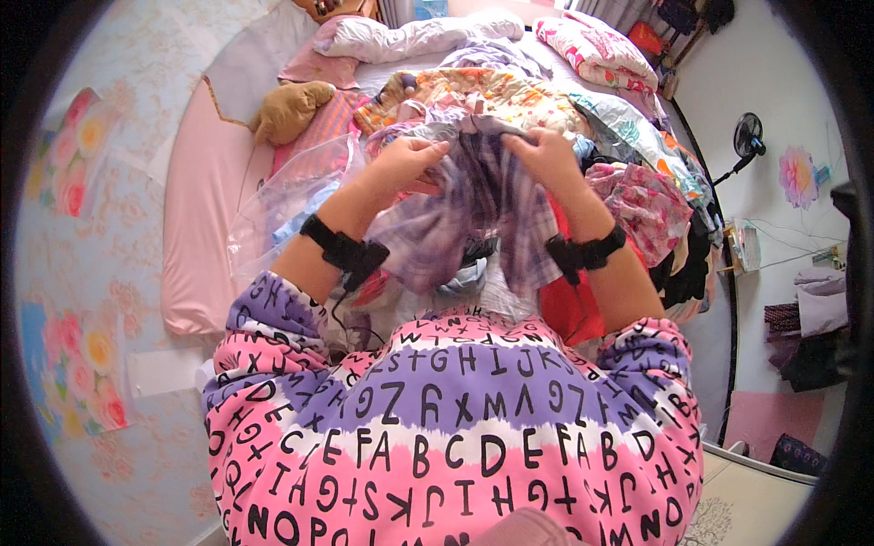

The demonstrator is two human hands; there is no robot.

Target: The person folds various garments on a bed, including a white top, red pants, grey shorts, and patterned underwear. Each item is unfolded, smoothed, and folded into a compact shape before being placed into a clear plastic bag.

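A plaid garment (437,228) in purple and grey hangs in front of me, held up by its upper edge. My left hand (418,164) pinches that edge on one side, and my right hand (539,151) grips it on the other. Its two lower parts hang apart, blurred, and bedding and clothes show through the gap between them. Behind the garment lies a quilt (471,85) with an orange and cream pattern. Beside my left forearm is a clear plastic bag (273,205) with something light blue inside.
A brown plush toy (290,112) lies on the bed at the left. Several clothes, among them a pink floral piece (642,205), are heaped at the right. Folded bedding (594,51) sits at the far end. A black fan (748,136) stands by the right wall.
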